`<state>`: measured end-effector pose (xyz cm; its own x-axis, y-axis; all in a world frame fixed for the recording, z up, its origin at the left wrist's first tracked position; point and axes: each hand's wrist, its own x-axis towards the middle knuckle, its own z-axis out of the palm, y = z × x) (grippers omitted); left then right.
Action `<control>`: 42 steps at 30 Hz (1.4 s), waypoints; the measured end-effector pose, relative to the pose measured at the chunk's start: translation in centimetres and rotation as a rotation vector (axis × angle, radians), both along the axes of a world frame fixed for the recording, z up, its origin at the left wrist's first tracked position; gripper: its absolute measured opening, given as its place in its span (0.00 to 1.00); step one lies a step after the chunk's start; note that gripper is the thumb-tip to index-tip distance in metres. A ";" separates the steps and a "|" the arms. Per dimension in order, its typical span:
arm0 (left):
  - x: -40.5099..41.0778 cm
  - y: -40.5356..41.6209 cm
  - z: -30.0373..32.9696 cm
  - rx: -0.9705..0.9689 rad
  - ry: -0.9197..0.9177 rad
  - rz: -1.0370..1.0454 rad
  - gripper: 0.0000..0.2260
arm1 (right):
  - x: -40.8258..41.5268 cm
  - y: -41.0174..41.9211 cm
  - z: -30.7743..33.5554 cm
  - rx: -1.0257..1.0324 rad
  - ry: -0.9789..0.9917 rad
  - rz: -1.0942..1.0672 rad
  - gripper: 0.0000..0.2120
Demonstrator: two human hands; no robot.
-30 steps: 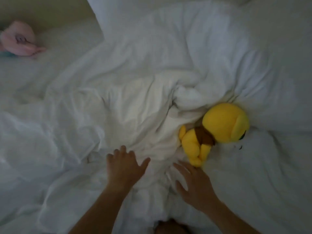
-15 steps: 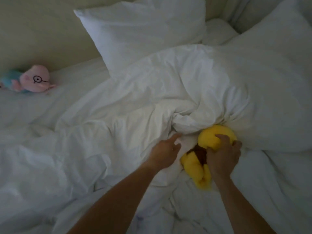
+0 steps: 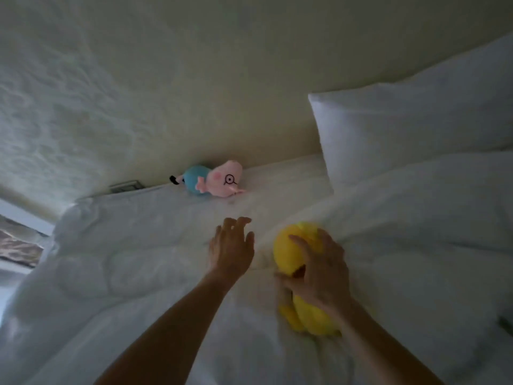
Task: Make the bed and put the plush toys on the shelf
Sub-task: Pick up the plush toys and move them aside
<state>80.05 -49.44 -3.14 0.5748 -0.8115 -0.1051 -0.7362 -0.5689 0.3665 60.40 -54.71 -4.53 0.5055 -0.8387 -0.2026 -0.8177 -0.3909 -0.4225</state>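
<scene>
My right hand (image 3: 322, 270) is closed around a yellow plush toy (image 3: 291, 245), held just above the rumpled white duvet (image 3: 138, 273). Its round head points away from me and its legs hang down toward me. My left hand (image 3: 231, 247) is stretched forward, fingers apart and empty, left of the yellow toy. Farther off, a pink pig plush toy with a blue body (image 3: 213, 180) lies on its side on the white sheet against the wall. No shelf shows.
A white pillow (image 3: 416, 129) stands at the right against the cream wall (image 3: 194, 79). A wall socket (image 3: 126, 186) sits just above the mattress edge at the left. A window frame (image 3: 19, 218) shows at far left.
My right hand has lifted the yellow toy off the duvet folds and carried it left. My left hand moved forward toward the pink plush toy. The view swung up and left.
</scene>
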 end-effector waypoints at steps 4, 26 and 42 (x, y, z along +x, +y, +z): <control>10.1 -3.5 -4.6 0.109 -0.197 0.001 0.28 | 4.3 -0.8 -8.6 -0.145 0.024 -0.061 0.49; 3.4 -5.8 -6.3 -0.076 -0.520 -0.451 0.28 | 3.2 -5.2 -13.8 -0.250 -0.096 -0.201 0.34; -59.0 -10.7 5.6 0.103 0.430 -0.673 0.39 | -58.2 -1.8 7.1 -0.150 -0.104 -0.995 0.42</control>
<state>21.05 -60.11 2.44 -0.1417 -0.9437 -0.2990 -0.7395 -0.0998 0.6657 2.23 -56.55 2.55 -0.4282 -0.9020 -0.0549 -0.7632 0.3935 -0.5125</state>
